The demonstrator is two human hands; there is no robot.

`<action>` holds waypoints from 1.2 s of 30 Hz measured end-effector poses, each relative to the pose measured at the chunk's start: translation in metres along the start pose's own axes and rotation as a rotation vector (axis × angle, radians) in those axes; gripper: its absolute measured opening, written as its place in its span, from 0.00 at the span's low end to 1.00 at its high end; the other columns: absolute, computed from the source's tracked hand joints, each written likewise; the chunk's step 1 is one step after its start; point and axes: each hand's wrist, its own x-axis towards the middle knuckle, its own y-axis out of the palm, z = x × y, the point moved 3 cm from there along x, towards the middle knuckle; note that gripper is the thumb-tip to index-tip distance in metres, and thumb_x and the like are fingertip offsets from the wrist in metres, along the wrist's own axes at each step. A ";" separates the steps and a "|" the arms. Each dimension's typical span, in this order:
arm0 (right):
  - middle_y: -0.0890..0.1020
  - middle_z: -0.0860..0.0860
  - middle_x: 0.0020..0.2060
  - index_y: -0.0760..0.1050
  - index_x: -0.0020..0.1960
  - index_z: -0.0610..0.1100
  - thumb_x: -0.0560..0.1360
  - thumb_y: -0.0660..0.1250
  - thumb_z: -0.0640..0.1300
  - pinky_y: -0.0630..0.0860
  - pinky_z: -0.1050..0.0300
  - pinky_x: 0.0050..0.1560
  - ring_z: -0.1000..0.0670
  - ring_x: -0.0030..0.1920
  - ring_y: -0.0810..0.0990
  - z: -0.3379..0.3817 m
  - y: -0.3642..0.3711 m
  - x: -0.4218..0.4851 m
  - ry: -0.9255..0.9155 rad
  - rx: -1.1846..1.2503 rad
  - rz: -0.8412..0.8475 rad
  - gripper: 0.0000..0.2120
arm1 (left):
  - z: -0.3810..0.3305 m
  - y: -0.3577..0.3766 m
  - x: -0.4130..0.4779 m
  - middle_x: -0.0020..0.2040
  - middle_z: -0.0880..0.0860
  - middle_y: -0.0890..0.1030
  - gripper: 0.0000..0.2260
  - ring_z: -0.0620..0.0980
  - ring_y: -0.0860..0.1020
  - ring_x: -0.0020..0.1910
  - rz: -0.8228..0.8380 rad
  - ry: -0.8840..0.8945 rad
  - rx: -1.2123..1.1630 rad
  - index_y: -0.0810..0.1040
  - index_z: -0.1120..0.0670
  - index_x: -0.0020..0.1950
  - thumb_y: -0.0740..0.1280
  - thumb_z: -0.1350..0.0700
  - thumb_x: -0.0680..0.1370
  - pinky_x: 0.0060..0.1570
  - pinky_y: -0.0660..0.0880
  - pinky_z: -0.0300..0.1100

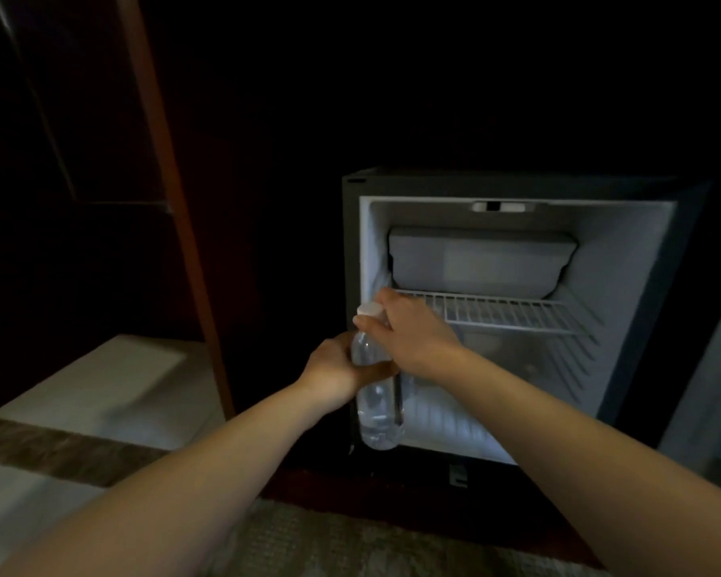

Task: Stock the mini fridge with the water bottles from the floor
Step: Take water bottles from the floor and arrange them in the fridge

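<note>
Dim room. Small black-cased mini fridge with a white interior (625, 260) stands open in front of us; its door (708, 368) swings off to the right. Inside we see a grey freezer box (479, 260) at the top and a white wire shelf (513, 312) below it, nothing on the shelf that we can make out. The lower compartment looks bare on its ribbed floor, though part is hidden behind our arms.

Clear plastic water bottle with a white cap (375, 410): upright, held in the air at the fridge's front left edge, base level with the lower compartment's opening. Water fills most of it; no label visible to us.

Our left hand (334, 372) is wrapped closed around the bottle's middle. Our right hand (413, 331) curls over the neck just below the cap, fingers closed on it

Pale tiled floor (101, 381) to the left, patterned carpet (309, 543) underfoot
</note>
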 end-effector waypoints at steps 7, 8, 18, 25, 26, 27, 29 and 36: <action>0.78 0.46 0.49 0.70 0.55 0.42 0.78 0.59 0.53 0.75 0.50 0.52 0.44 0.51 0.79 -0.073 0.012 0.004 0.136 0.064 -0.142 0.14 | 0.002 0.051 0.052 0.63 0.51 0.77 0.32 0.50 0.76 0.61 0.127 -0.018 0.281 0.69 0.50 0.69 0.73 0.42 0.68 0.57 0.73 0.40; 0.78 0.46 0.49 0.70 0.55 0.43 0.78 0.59 0.53 0.74 0.52 0.50 0.44 0.51 0.79 -0.082 0.015 0.005 0.150 0.051 -0.146 0.14 | 0.004 0.059 0.057 0.63 0.51 0.77 0.31 0.50 0.76 0.61 0.150 -0.008 0.300 0.70 0.50 0.68 0.73 0.42 0.68 0.56 0.73 0.39; 0.79 0.44 0.52 0.70 0.56 0.45 0.78 0.61 0.52 0.64 0.59 0.46 0.44 0.55 0.78 -0.153 0.043 0.009 0.311 0.056 -0.142 0.12 | 0.060 0.105 0.086 0.61 0.55 0.78 0.20 0.52 0.77 0.60 0.235 -0.046 0.213 0.74 0.59 0.64 0.70 0.54 0.74 0.60 0.71 0.39; 0.80 0.44 0.50 0.71 0.58 0.41 0.77 0.63 0.51 0.71 0.55 0.46 0.45 0.51 0.79 -0.173 0.067 0.016 0.401 0.130 -0.239 0.16 | 0.087 0.130 0.096 0.64 0.58 0.75 0.24 0.54 0.75 0.62 0.245 -0.209 0.011 0.69 0.55 0.70 0.69 0.58 0.75 0.65 0.71 0.45; 0.80 0.44 0.50 0.71 0.58 0.41 0.77 0.64 0.50 0.74 0.53 0.48 0.45 0.50 0.79 -0.175 0.070 0.018 0.406 0.150 -0.244 0.15 | 0.089 0.133 0.097 0.64 0.59 0.75 0.25 0.54 0.75 0.62 0.237 -0.226 -0.020 0.68 0.55 0.70 0.69 0.59 0.75 0.65 0.71 0.47; 0.80 0.45 0.49 0.71 0.57 0.42 0.77 0.64 0.50 0.75 0.53 0.48 0.47 0.49 0.79 -0.177 0.073 0.021 0.409 0.175 -0.248 0.15 | 0.093 0.136 0.098 0.64 0.59 0.75 0.25 0.54 0.75 0.63 0.226 -0.234 -0.042 0.67 0.55 0.71 0.68 0.59 0.75 0.65 0.71 0.47; 0.77 0.48 0.46 0.72 0.57 0.42 0.75 0.67 0.48 0.73 0.56 0.45 0.50 0.46 0.77 -0.179 0.076 0.024 0.413 0.244 -0.249 0.14 | 0.097 0.137 0.102 0.64 0.58 0.75 0.25 0.54 0.75 0.63 0.197 -0.252 -0.066 0.66 0.54 0.72 0.67 0.59 0.76 0.64 0.71 0.45; 0.72 0.60 0.37 0.69 0.52 0.49 0.71 0.72 0.45 0.66 0.69 0.35 0.59 0.39 0.73 -0.197 0.093 0.007 0.434 0.447 -0.157 0.14 | 0.100 0.136 0.105 0.59 0.59 0.79 0.15 0.55 0.77 0.60 0.119 -0.264 -0.097 0.76 0.59 0.63 0.61 0.65 0.76 0.54 0.69 0.35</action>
